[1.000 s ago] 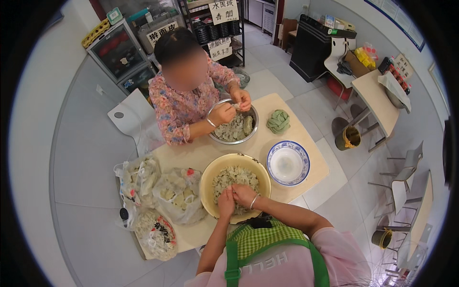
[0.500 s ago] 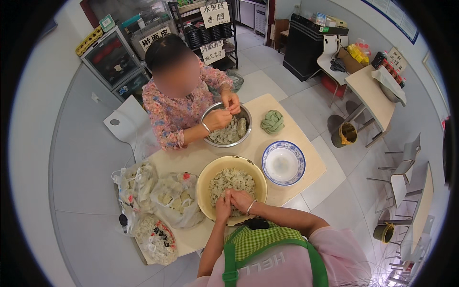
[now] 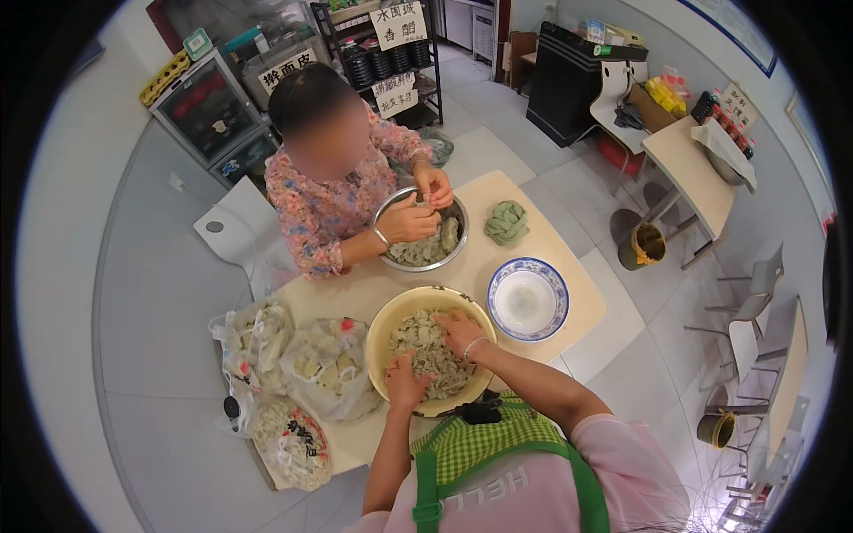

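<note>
A large cream enamel basin (image 3: 380, 330) with chipped rim spots stands in front of me, filled with small pale grey-green torn pieces (image 3: 419, 336) that look like dough. My left hand (image 3: 408, 384) is at the near left of the basin, fingers apart, touching the heap's edge. Across the heap, my right hand (image 3: 461, 334), with a bracelet at the wrist, lies with fingers spread over the pieces at the basin's right side. Neither hand appears to grip anything. Whether fingertips press into the pieces is hard to make out.
Opposite me, a co-worker's hands (image 3: 418, 213) pinch something small over a steel bowl (image 3: 458, 251) of similar pieces. A blue-and-white bowl (image 3: 562, 300) and a green bundled cloth (image 3: 506, 223) sit to the right. Plastic bags (image 3: 330, 377) crowd the table's left.
My two hands were together over the near part of the basin. They have come apart, the right hand moving up and right, the left staying lower left, and the fingers have spread.
</note>
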{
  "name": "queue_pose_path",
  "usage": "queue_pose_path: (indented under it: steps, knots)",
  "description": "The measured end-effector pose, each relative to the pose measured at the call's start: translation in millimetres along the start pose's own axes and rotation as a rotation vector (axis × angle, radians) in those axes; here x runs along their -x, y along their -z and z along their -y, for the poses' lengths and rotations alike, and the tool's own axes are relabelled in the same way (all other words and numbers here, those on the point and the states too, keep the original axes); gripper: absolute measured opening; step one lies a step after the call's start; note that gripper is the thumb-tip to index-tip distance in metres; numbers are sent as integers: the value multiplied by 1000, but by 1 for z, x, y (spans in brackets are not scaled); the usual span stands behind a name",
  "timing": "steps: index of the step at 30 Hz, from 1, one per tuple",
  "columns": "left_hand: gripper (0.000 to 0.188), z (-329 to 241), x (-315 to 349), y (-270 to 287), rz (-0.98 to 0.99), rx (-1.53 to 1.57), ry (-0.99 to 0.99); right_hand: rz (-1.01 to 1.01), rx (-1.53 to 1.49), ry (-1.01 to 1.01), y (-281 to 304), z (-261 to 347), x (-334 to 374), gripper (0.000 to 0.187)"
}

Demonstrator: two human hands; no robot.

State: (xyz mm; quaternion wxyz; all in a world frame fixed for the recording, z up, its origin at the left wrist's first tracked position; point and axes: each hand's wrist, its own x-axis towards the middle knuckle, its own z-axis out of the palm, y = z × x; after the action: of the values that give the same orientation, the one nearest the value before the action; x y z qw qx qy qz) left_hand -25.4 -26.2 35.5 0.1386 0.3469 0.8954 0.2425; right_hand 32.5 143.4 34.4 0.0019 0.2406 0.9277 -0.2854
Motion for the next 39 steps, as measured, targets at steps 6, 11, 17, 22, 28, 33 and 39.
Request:
queue_pose_path:
  steps: [6,11,17,22,28,33,39]
  knots:
    - [47,-15,-6,-21,68,-21,194,114,-113,-126,-45,-9,-5,41]
    - [25,3,-27,-7,-90,527,308,150,-505,-90,-6,-2,-10,28]
    - [24,14,-18,9,97,359,60,153,-356,218,-4,-28,-14,26]
    - [23,7,-5,3,13,99,89,171,-252,41,-2,-1,-33,34]
    - [28,3,5,-9,272,278,42,258,83,346,-40,20,-33,32]
    - [30,1,0,9,76,167,176,266,-104,102,-20,-7,-16,31]
    - [28,-14,-18,-3,-86,748,55,120,-511,60,-1,0,1,24]
